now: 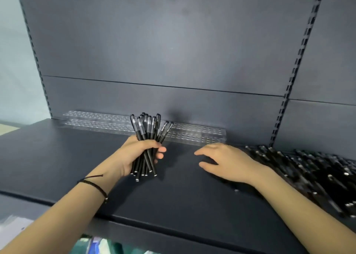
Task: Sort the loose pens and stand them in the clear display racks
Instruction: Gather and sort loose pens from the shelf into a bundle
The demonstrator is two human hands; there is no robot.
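1. Several black pens [146,127]: your left hand [134,154] clasps them mid-barrel, upright, before the clear racks [200,133].
2. Loose pile [308,169]: right, beside your spread right hand [228,162].
3. Handling: light, stiff, likely slippery; pinch mid-barrel.

The shelf [183,192] is dark and matt, smooth and even, with a dull sheen near its front edge. The back panel [163,41] has the same smooth, matt grey-blue painted finish. The slotted uprights [296,61] look like dark painted metal. Along the shelf's back edge the racks [100,121] are clear, glossy plastic pierced with rows of holes. The pens [146,130] gripped in the left hand [138,153] have matt black plastic barrels, see-through glossy caps and small shiny silvery ends. The pile [308,172] at the shelf's right edge is the same black, blurred, with bright glints. A black woven cord [94,185] circles the left wrist.
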